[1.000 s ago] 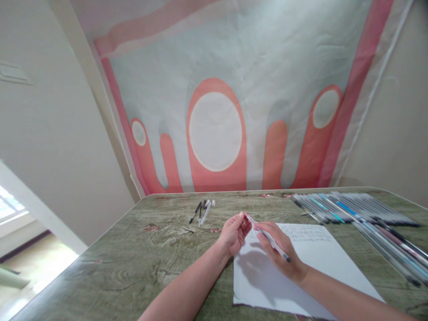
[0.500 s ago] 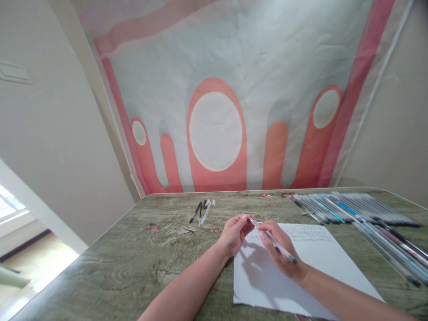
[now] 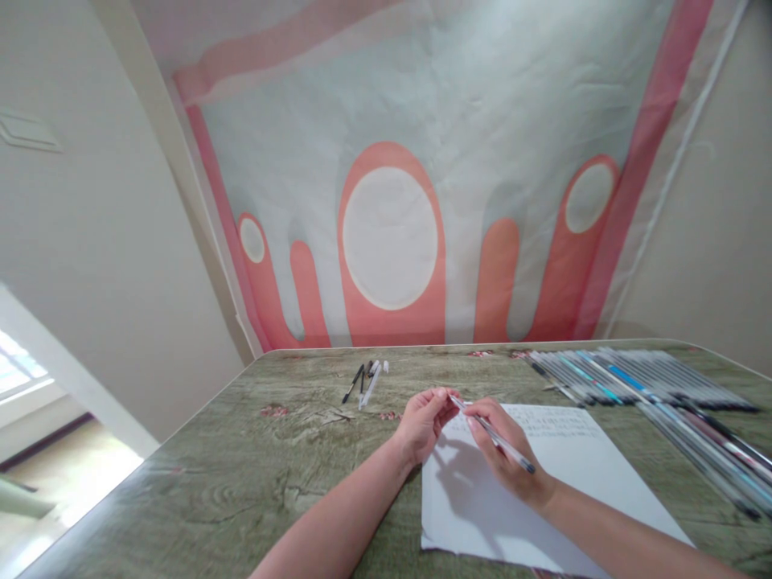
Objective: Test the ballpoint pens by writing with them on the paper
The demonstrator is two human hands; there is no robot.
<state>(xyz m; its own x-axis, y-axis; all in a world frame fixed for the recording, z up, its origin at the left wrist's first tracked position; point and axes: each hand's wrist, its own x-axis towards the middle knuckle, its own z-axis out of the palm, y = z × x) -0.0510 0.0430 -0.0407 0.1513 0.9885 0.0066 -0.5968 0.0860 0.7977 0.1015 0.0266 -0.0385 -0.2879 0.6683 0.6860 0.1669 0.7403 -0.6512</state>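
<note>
The table (image 3: pixel 253 474) has a wood-grain top in grey-green, its far edge running below a red-and-grey patterned backdrop (image 3: pixel 512 112). Slim pens (image 3: pixel 669 378), mostly clear or grey with a few blue and teal, lie side by side from the far right corner along the right edge. A white sheet of paper (image 3: pixel 464 523) lies flat right of the table's middle, lines of handwriting near its far edge. Both forearms reach in from the near edge. The left hand (image 3: pixel 420 426) is raised at the sheet's far left corner, the right hand (image 3: pixel 515 434) above the sheet. A few dark pens (image 3: pixel 353 384) and a clear barrel (image 3: pixel 372 388) lie near the far edge, left of middle. Between the hands slants a clear-barrelled pen (image 3: pixel 498 441), dark-ended towards the right wrist. The right fingers close round its barrel; the left thumb and forefinger pinch its front end, the other fingers curled.
</note>
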